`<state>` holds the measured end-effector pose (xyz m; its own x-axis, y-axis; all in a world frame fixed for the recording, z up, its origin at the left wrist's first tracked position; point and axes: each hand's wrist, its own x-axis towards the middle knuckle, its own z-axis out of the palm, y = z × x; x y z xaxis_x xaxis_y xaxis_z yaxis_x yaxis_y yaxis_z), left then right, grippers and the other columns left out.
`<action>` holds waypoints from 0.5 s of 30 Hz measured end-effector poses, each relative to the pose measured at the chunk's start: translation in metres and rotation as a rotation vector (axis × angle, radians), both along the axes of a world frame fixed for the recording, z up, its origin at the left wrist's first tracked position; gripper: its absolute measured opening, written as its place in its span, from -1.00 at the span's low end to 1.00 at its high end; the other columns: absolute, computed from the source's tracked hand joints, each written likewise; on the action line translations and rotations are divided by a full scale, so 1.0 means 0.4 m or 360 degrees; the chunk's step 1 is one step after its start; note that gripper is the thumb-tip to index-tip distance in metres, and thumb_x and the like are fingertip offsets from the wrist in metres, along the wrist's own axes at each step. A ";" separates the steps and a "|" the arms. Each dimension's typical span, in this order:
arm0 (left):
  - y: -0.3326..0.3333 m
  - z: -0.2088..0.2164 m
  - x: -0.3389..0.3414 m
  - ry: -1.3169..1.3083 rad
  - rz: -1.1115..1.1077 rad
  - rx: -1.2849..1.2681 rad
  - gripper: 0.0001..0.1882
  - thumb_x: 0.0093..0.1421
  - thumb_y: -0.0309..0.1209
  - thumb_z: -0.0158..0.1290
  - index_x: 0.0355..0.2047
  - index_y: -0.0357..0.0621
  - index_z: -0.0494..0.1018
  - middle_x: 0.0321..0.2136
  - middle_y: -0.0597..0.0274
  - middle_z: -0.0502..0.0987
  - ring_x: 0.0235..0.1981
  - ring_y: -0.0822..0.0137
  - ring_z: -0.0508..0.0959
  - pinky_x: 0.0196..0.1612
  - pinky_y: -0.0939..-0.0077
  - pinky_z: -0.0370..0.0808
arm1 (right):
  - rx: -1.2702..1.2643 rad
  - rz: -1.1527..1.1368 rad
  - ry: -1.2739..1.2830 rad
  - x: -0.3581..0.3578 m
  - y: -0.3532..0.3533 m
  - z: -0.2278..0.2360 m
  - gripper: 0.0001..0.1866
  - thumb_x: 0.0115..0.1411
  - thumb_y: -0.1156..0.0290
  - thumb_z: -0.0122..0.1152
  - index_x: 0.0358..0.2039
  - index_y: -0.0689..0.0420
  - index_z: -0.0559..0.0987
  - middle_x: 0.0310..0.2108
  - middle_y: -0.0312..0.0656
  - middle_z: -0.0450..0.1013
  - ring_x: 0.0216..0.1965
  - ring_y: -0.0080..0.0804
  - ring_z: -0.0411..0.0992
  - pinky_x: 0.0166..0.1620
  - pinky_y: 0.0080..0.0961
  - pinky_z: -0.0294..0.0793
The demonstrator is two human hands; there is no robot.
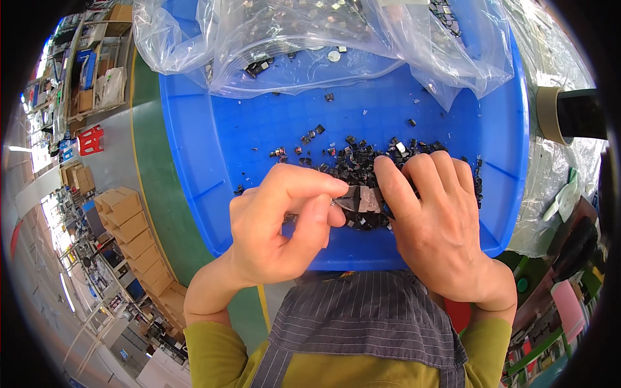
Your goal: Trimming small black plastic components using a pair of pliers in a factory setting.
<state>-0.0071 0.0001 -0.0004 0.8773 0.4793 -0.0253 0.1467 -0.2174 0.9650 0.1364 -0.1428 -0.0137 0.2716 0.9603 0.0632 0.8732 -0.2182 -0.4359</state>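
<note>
Left hand [279, 223] pinches a small dark-and-brown part [363, 199] over the blue tray [259, 132]; right hand [440, 216] adjoins, grip cannot be determined. A slack pinch could drop the part among the black components [354, 158]

Bright o/all; glare on clear bag [446, 68]; edges warped, corners blk.

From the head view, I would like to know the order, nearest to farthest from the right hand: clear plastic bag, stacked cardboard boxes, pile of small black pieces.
Measured from the right hand:
1. Pile of small black pieces: right by its fingers.
2. Clear plastic bag: ahead, toward the top.
3. Stacked cardboard boxes: far left.
</note>
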 end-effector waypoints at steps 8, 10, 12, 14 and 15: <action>0.008 0.000 0.002 0.0023 -0.0074 0.0082 -0.84 0.21 -0.64 -0.03 -0.20 -0.30 0.46 -0.61 0.24 0.58 -0.66 0.54 0.57 -0.62 0.67 0.47 | -0.0065 0.0032 0.0008 -0.001 -0.004 0.001 -0.68 -0.02 0.47 0.11 -0.18 0.17 0.45 -0.42 -0.20 0.27 -0.35 -0.28 0.28 -0.28 -0.35 0.23; 0.008 0.001 0.000 0.0044 -0.0069 0.0054 -0.84 0.21 -0.64 -0.04 -0.20 -0.30 0.45 -0.62 0.25 0.58 -0.66 0.54 0.56 -0.62 0.67 0.47 | -0.0064 0.0036 0.0031 -0.002 -0.004 0.000 -0.68 -0.02 0.48 0.11 -0.18 0.17 0.45 -0.43 -0.20 0.26 -0.35 -0.28 0.28 -0.29 -0.35 0.23; 0.009 0.005 -0.001 0.0040 -0.0082 -0.0033 -0.85 0.23 -0.62 -0.05 -0.20 -0.31 0.44 -0.57 0.21 0.58 -0.66 0.54 0.56 -0.63 0.68 0.46 | -0.0065 0.0039 0.0049 -0.001 -0.005 0.001 -0.68 -0.02 0.48 0.11 -0.18 0.17 0.44 -0.44 -0.20 0.26 -0.36 -0.28 0.28 -0.29 -0.35 0.23; 0.005 0.012 0.001 0.0025 -0.0069 -0.0107 -0.86 0.25 -0.62 -0.07 -0.19 -0.32 0.43 -0.55 0.19 0.58 -0.64 0.54 0.56 -0.63 0.69 0.46 | -0.0032 0.0067 0.0233 0.004 -0.008 0.002 -0.68 -0.02 0.51 0.11 -0.17 0.16 0.43 -0.44 -0.20 0.28 -0.37 -0.26 0.30 -0.31 -0.34 0.25; 0.004 0.015 0.002 0.0014 -0.0051 -0.0180 -0.86 0.26 -0.61 -0.08 -0.19 -0.33 0.42 -0.52 0.17 0.58 -0.63 0.54 0.56 -0.63 0.69 0.45 | -0.0031 0.0066 0.0229 0.005 -0.010 0.004 -0.68 -0.02 0.51 0.11 -0.17 0.16 0.43 -0.44 -0.20 0.28 -0.37 -0.26 0.30 -0.31 -0.34 0.25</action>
